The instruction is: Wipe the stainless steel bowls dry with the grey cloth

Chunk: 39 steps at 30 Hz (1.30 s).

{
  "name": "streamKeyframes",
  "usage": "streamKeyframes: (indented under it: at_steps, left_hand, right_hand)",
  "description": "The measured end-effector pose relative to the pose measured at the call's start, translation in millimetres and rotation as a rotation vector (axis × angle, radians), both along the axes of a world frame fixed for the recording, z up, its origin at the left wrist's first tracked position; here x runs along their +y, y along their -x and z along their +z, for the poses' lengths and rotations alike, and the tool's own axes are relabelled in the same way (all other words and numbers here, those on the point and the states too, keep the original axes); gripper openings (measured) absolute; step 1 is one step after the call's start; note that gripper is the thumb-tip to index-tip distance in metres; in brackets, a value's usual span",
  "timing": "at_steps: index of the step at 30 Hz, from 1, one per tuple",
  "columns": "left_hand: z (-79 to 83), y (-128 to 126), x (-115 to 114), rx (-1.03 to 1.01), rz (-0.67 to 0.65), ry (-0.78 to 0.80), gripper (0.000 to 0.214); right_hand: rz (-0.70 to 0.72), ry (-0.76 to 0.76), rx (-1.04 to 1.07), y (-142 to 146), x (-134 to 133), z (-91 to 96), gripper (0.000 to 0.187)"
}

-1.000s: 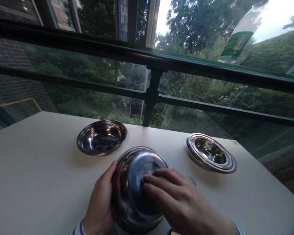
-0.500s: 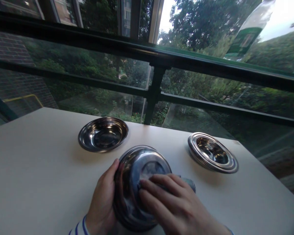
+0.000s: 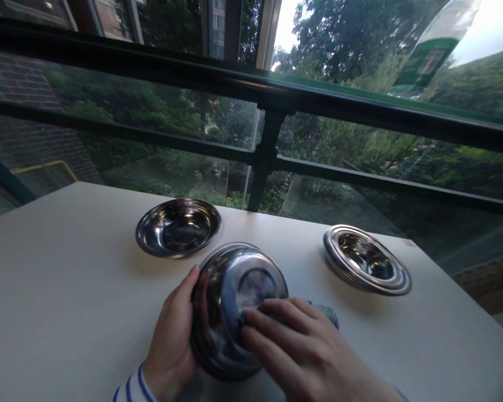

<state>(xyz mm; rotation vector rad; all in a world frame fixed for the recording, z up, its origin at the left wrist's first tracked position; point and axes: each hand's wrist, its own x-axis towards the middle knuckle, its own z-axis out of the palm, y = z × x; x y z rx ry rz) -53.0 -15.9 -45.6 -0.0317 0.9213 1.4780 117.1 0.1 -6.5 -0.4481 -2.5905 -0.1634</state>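
Observation:
A shiny steel bowl (image 3: 218,301) is tipped up in front of me, its round underside facing me. My left hand (image 3: 171,329) grips it by the left side, thumb near the rim. Against the underside my right hand (image 3: 302,346) presses with bent fingers. A grey-green cloth (image 3: 326,314) sticks out beyond the knuckles of that hand, and a dark bit of it shows at the fingertips. The rest of the cloth lies hidden beneath the palm.
A wide steel bowl (image 3: 178,228) rests upright at the table's back left. Nested steel bowls (image 3: 366,259) stand at the right. The white table (image 3: 79,290) ends at a dark green railing (image 3: 264,156) with glass. A plastic bottle (image 3: 431,56) is on the rail.
The held bowl has shifted slightly up and to the left with my left hand. My right hand stays on its underside with the cloth, hardly moved.

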Motion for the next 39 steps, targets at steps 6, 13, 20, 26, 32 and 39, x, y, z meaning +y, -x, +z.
streamKeyframes:
  at_steps: [6,13,20,26,32,39]
  left_hand:
    - [3.6,-2.3,-0.2,0.004,-0.011,0.006,0.016]
    - [5.2,-2.5,0.0,-0.007,-0.022,0.019,0.017]
    - [2.8,-3.2,0.1,-0.053,-0.040,0.046,0.015]
    - [6.2,-3.5,1.0,-0.052,-0.032,0.036,0.015]
    - [6.7,-3.8,1.9,-0.024,-0.016,0.057,0.017]
    - [6.4,-4.4,0.0,-0.054,-0.081,0.058,0.021]
  right_hand:
    - [-0.029,0.007,0.001,-0.4,-0.4,0.2,0.026]
    - [-0.057,0.014,0.016,-1.1,-0.9,-0.7,0.026]
    - [-0.103,0.018,0.041,-1.7,2.3,-2.8,0.025]
    - [-0.109,0.028,0.017,-2.6,1.0,-3.5,0.026]
    - [-0.056,0.058,-0.020,-3.0,0.7,-2.8,0.025]
    - [-0.062,0.035,-0.012,-3.1,0.4,-0.9,0.028]
